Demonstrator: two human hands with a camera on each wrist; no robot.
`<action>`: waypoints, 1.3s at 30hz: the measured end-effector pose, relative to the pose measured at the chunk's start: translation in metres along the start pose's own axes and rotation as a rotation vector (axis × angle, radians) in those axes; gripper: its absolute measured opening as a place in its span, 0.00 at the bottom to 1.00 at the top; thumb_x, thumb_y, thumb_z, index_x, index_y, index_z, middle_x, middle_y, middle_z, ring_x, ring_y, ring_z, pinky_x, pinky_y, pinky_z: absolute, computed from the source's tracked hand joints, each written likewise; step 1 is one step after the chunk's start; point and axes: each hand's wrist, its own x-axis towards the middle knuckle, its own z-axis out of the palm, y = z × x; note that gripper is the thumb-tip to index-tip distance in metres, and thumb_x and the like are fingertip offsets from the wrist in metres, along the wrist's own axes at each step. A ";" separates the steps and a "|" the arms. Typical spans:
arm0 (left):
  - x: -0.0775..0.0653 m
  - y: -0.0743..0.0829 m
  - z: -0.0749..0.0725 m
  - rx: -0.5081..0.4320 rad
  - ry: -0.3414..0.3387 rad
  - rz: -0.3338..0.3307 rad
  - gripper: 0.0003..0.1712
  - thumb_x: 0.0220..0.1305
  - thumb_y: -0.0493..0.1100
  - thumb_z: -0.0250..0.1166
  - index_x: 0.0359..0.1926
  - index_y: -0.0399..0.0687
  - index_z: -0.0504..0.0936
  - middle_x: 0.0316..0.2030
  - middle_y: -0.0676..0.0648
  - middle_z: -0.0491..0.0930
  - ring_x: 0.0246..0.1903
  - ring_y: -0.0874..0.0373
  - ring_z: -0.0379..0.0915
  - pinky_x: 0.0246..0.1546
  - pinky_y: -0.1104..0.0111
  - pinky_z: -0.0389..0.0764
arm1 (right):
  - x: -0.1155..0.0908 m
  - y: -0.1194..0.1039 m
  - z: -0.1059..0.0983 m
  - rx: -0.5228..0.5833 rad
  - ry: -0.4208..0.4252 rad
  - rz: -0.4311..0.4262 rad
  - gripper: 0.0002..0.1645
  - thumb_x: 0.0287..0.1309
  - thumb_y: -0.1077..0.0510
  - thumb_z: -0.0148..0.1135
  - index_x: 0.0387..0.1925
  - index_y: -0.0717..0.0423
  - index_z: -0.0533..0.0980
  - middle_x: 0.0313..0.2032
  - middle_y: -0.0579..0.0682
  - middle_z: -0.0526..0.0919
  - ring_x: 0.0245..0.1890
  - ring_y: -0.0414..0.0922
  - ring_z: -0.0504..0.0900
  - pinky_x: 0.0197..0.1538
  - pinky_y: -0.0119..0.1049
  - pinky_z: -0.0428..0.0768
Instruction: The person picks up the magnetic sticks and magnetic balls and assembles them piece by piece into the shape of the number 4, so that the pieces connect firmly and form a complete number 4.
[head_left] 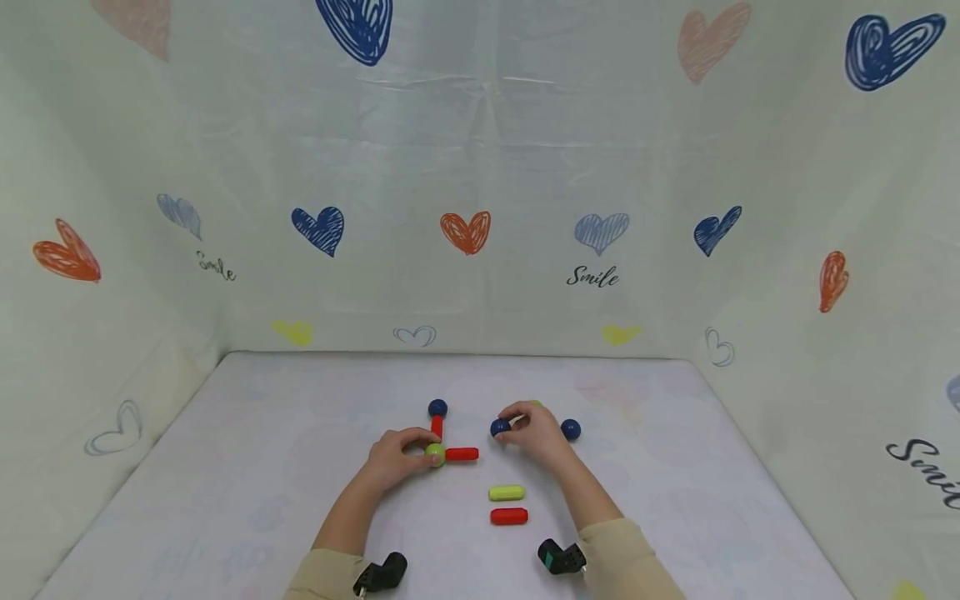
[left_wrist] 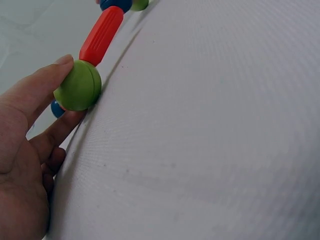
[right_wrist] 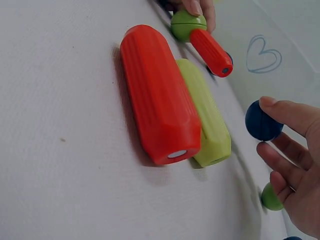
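Observation:
My left hand [head_left: 392,460] pinches a green ball [head_left: 435,453] between thumb and fingers. Two red rods join that ball: one red rod [head_left: 462,454] points right, its end free, and the other red rod [head_left: 437,427] runs away from me to a dark blue ball [head_left: 437,407]. To the right, my right hand [head_left: 538,433] holds another blue ball [head_left: 499,427] by thumb and fingertips. In the right wrist view this blue ball [right_wrist: 263,121] stands apart from the free rod end [right_wrist: 225,69].
A yellow-green rod [head_left: 506,493] and a loose red rod [head_left: 509,517] lie side by side nearer me, between my forearms. Beyond my right hand are a blue ball [head_left: 571,429] and a partly hidden green ball [head_left: 536,403]. A heart-printed curtain [head_left: 525,300] stands behind the table.

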 end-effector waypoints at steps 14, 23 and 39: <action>-0.002 0.000 -0.002 -0.004 0.000 0.016 0.15 0.52 0.47 0.76 0.42 0.55 0.86 0.44 0.52 0.78 0.53 0.47 0.65 0.55 0.42 0.65 | -0.015 0.002 0.006 0.073 -0.011 0.037 0.19 0.48 0.60 0.76 0.44 0.51 0.81 0.41 0.47 0.81 0.38 0.45 0.79 0.41 0.38 0.81; -0.003 0.000 -0.004 0.004 0.000 0.013 0.16 0.51 0.47 0.76 0.43 0.56 0.86 0.44 0.52 0.78 0.53 0.48 0.65 0.56 0.42 0.65 | -0.023 0.007 0.010 0.164 -0.038 0.028 0.19 0.50 0.61 0.74 0.46 0.54 0.81 0.43 0.49 0.81 0.40 0.45 0.81 0.44 0.39 0.81; -0.002 0.002 -0.002 0.007 -0.008 0.025 0.15 0.52 0.46 0.75 0.42 0.56 0.86 0.44 0.53 0.79 0.54 0.47 0.66 0.56 0.42 0.65 | -0.031 0.012 0.014 0.197 -0.090 0.039 0.22 0.52 0.60 0.73 0.51 0.54 0.81 0.44 0.49 0.83 0.40 0.44 0.81 0.43 0.39 0.80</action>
